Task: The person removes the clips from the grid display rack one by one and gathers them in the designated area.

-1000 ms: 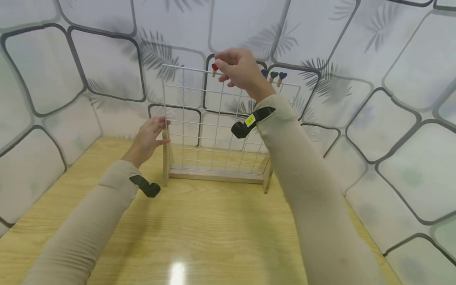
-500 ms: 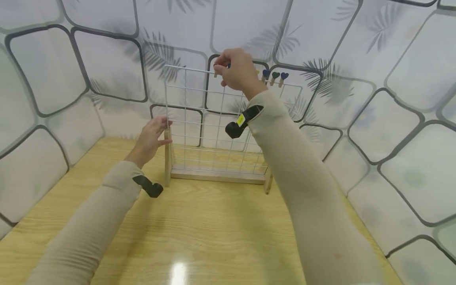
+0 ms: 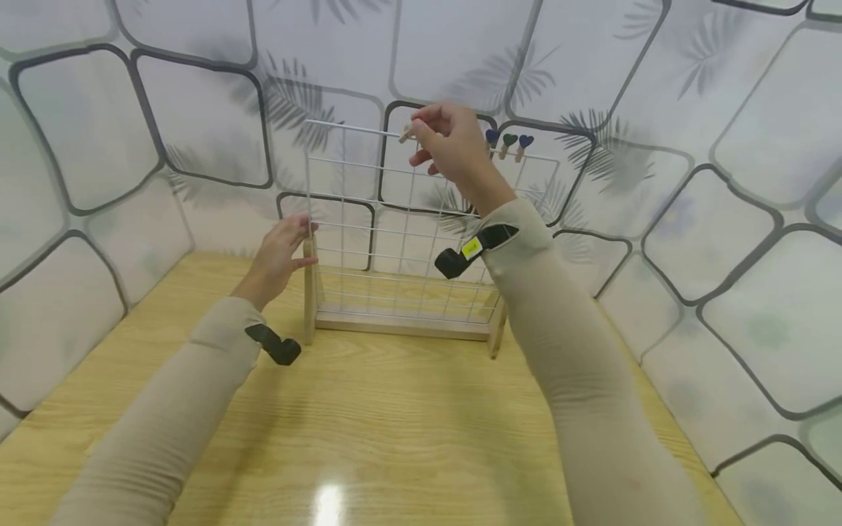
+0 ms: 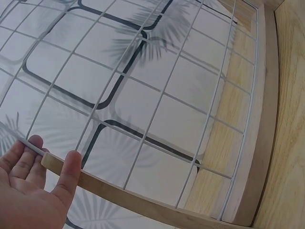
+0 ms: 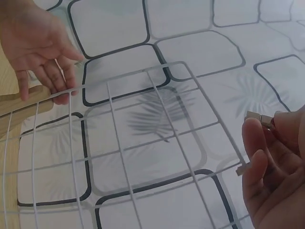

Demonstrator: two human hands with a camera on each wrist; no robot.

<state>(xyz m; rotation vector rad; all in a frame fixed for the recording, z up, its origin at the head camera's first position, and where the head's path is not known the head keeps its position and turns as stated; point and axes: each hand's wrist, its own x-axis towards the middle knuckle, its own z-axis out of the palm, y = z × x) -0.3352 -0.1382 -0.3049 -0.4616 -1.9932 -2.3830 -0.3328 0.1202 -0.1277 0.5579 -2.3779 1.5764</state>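
A white wire grid (image 3: pixel 375 234) stands upright in a wooden base. My left hand (image 3: pixel 279 252) holds its left edge, with the fingers at the wire and the thumb across the wooden upright (image 4: pixel 119 195). At the top wire, my right hand (image 3: pixel 454 142) pinches a small wooden clothespin (image 3: pixel 406 134) between thumb and forefinger. In the right wrist view this clothespin (image 5: pixel 259 118) sits above the wire; its heart is hidden. The tip of another clothespin (image 5: pixel 242 168) shows on the wire below these fingers. Further right, a green heart clothespin (image 3: pixel 509 144) hangs between two blue ones.
The wooden base bar (image 3: pixel 401 323) rests on a light wood-grain table (image 3: pixel 381 409). Close behind the grid is a patterned wall covering (image 3: pixel 447 44), which continues on both sides. A black wrist camera (image 3: pixel 454 261) juts out below my right wrist.
My right hand has closed on the red heart clothespin at the top wire and tilted it, shifting slightly right and down. Its red heart no longer shows. The left hand stays on the grid's edge.
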